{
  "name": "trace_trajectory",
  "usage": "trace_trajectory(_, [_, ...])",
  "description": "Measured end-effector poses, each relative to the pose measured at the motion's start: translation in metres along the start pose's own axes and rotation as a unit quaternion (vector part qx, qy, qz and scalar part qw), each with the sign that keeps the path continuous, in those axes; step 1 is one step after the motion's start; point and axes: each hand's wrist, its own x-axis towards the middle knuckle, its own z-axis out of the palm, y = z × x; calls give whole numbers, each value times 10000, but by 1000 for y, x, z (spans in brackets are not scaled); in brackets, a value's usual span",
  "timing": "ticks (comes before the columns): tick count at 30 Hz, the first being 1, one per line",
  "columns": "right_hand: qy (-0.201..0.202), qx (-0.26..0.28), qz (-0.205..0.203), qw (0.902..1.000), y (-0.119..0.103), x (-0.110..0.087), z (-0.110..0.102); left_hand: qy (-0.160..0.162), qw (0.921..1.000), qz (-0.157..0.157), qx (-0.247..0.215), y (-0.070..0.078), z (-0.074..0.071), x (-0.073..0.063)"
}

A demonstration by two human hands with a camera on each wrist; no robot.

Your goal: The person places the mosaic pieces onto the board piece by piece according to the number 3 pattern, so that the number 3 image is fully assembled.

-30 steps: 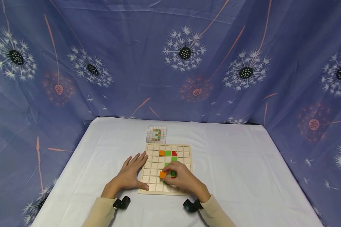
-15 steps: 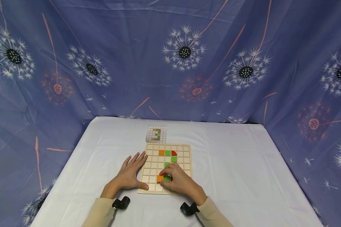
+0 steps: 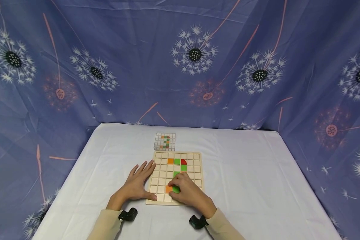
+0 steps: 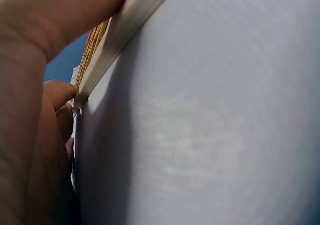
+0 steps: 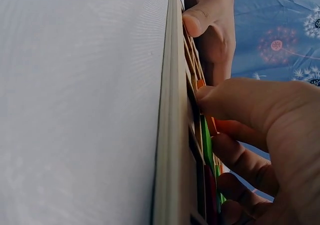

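A square wooden grid board [image 3: 162, 174] lies on the white table. My left hand [image 3: 136, 186] rests at its left side, fingers spread, fingertips at the edge and thumb on the near-left corner. My right hand [image 3: 192, 190] pinches an orange square tile [image 3: 168, 189] between thumb and finger, low in a cell of the board's lower part. A green tile [image 3: 175, 189] sits just right of it, partly under the hand. In the right wrist view a dark red tile [image 5: 211, 190] shows beyond the green one. Other tiles under the right hand are hidden.
Farther up the board sit an orange tile [image 3: 170, 161], a green tile [image 3: 177, 161], a red quarter-round tile [image 3: 183, 162] and more green tiles. Behind the board lies a small card [image 3: 165, 142] with a coloured grid pattern. A blue dandelion-print curtain [image 3: 132, 66] surrounds the table.
My right hand has moved slightly left and towards me, bringing the orange tile down into a cell beside the green tile. The left hand has stayed in place.
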Motion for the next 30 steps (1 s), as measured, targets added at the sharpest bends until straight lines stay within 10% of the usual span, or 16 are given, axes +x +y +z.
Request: trace_trajectory(30, [101, -91, -228, 9996, 5, -3, -8, -3, 9999, 87, -60, 0, 3, 2])
